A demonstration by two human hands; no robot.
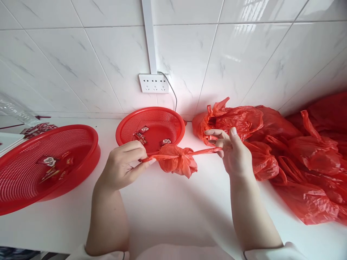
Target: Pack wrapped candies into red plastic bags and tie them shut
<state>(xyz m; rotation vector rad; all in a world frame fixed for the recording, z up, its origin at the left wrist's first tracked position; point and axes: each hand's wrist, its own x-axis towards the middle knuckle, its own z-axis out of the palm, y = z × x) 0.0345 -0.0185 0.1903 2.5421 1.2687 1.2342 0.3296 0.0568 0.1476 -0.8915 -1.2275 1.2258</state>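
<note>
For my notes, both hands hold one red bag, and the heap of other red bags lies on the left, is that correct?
Not quite: the head view shows the heap of other red bags on the right. The left hand and right hand do hold one red bag.

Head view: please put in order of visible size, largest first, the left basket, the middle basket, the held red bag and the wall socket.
1. Left basket
2. Middle basket
3. Held red bag
4. Wall socket
Nearness may enlarge the left basket.
</note>
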